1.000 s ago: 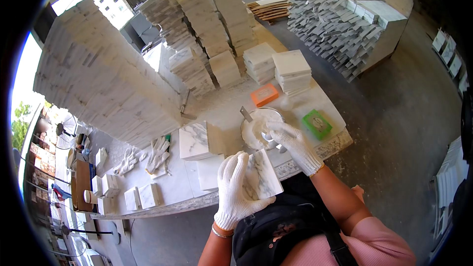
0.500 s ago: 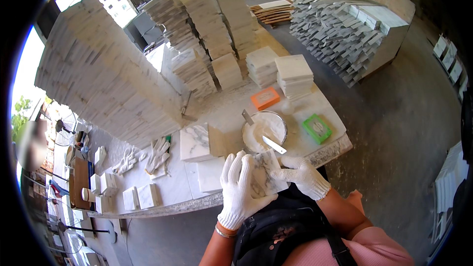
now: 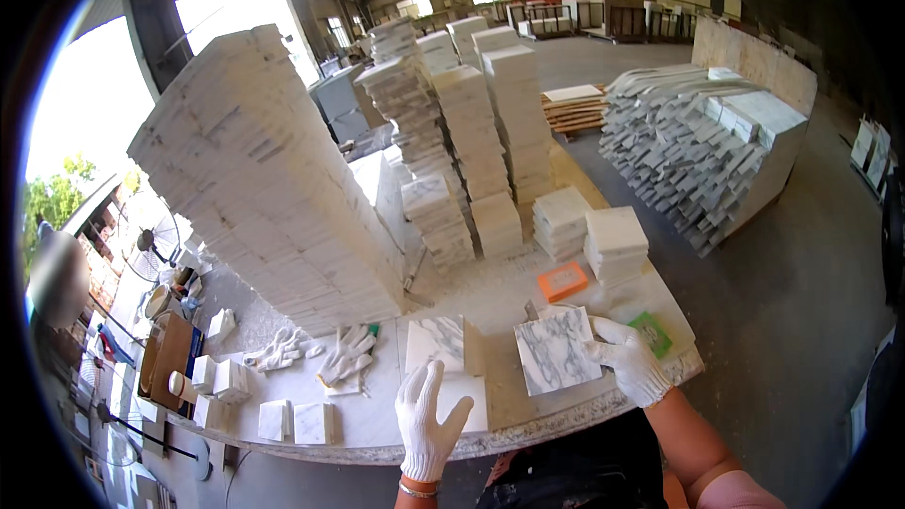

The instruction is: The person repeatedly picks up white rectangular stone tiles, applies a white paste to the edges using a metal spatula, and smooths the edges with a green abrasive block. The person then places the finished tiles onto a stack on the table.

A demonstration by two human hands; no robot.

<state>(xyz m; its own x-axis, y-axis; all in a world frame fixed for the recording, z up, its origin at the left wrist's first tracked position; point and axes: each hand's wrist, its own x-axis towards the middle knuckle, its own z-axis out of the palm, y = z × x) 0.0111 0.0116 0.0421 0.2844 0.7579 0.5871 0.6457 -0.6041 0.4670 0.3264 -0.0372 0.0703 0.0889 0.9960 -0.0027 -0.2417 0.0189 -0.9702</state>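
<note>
A square marble tile (image 3: 556, 353), white with grey veins, is held up by its right edge in my right hand (image 3: 630, 358); the thumb lies on its face. My left hand (image 3: 429, 424), gloved in white knit like the right, is raised with its fingers apart and nothing in it. Just beyond it are a veined tile stack (image 3: 436, 343) and a plain white tile (image 3: 476, 405) on the table. The held tile covers most of the round bowl of white paste seen earlier. An orange box (image 3: 563, 282) and a green box (image 3: 650, 335) sit beyond the held tile.
Tall marble stacks (image 3: 273, 198) rise at the far left and the middle. Two low tile stacks (image 3: 617, 243) stand near the table's right side. Spare white gloves (image 3: 347, 355) and small white blocks (image 3: 314, 423) lie at the left. A fan (image 3: 146, 240) stands beyond.
My left hand has let go of the tile and moved left. My right hand has raised the tile away from my body, over the bowl. The view has tilted up.
</note>
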